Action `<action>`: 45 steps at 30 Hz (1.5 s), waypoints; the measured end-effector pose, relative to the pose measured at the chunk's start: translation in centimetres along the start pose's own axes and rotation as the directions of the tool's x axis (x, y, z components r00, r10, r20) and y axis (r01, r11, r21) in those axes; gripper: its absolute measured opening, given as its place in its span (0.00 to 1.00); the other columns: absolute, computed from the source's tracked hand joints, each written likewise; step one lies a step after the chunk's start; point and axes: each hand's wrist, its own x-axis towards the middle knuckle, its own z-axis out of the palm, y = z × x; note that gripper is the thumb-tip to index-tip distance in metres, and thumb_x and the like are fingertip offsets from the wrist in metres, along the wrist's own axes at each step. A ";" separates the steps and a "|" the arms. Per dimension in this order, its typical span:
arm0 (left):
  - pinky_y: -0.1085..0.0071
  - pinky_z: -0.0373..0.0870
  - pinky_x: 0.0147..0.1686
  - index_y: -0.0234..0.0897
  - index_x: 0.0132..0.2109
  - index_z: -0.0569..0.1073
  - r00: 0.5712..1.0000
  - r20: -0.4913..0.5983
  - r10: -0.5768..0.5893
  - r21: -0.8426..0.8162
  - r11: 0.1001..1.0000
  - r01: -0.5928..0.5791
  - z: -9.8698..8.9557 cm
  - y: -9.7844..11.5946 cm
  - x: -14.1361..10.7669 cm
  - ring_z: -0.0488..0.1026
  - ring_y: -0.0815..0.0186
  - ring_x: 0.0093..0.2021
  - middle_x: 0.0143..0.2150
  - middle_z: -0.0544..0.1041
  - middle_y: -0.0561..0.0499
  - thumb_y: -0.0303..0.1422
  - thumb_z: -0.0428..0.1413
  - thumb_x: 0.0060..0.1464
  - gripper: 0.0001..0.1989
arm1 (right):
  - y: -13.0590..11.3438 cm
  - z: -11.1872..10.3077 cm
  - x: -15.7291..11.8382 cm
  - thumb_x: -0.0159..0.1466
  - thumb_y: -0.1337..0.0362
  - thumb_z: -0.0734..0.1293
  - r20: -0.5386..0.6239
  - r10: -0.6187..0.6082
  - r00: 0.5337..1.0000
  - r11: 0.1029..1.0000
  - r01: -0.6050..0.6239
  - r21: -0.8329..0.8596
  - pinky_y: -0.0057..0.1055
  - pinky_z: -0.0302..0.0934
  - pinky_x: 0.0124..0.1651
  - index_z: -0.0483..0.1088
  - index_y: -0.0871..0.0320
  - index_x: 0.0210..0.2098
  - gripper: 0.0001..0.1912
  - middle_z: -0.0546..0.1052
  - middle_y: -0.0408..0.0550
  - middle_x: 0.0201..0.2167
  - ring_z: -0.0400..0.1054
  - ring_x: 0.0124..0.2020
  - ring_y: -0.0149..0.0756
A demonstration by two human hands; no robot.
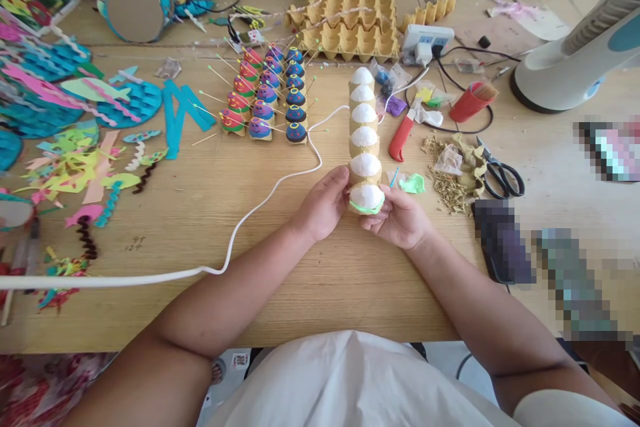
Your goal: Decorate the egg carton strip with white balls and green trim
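Observation:
A strip cut from an egg carton (365,140) points away from me, its row of several humps capped in white. Around the front of the nearest hump runs a band of light green clay (367,209). My left hand (323,203) grips the near end from the left, thumb along its side. On the other side my right hand (400,217) has its fingers closed round the same end, by the green band. Right of the strip, a lump of green clay (413,183) lies on the table with a thin blue stick (395,177) beside it.
Painted caterpillars (261,108) with pin feelers stand in rows. Behind are egg trays (345,27) and a power strip (427,37). A white cable (265,203) crosses the table. A red-handled cutter (401,137), scissors (503,173) and a phone (503,240) lie right; paper scraps (85,163) left.

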 end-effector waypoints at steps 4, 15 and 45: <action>0.73 0.70 0.36 0.41 0.43 0.75 0.971 -0.088 0.224 0.216 0.956 -0.201 -0.4 -0.6 -0.5 0.72 0.70 0.36 0.38 0.77 0.53 0.51 0.66 0.59 0.19 | -0.4 -0.1 0.1 0.57 0.64 0.79 -0.020 -0.107 0.994 0.992 0.108 0.062 0.21 0.56 0.25 0.64 0.57 0.26 0.18 0.55 0.32 0.18 0.46 0.20 0.22; 0.70 0.73 0.43 0.41 0.50 0.77 0.762 0.237 0.602 0.685 0.453 -0.571 -0.8 -0.5 -1.6 0.75 0.68 0.43 0.44 0.78 0.49 0.36 0.61 0.67 0.07 | -0.7 -0.4 0.3 0.58 0.63 0.74 -0.062 -0.164 0.985 0.983 0.168 0.077 0.25 0.60 0.26 0.63 0.55 0.27 0.14 0.56 0.34 0.19 0.48 0.21 0.25; 0.70 0.68 0.35 0.40 0.41 0.78 0.760 0.277 0.588 0.694 0.424 -0.581 -0.3 0.0 -1.6 0.69 0.69 0.34 0.38 0.77 0.51 0.39 0.66 0.62 0.08 | -0.8 -0.5 0.4 0.60 0.62 0.72 -0.180 -0.186 0.966 0.981 0.194 0.027 0.28 0.56 0.26 0.70 0.56 0.30 0.07 0.72 0.39 0.23 0.52 0.20 0.26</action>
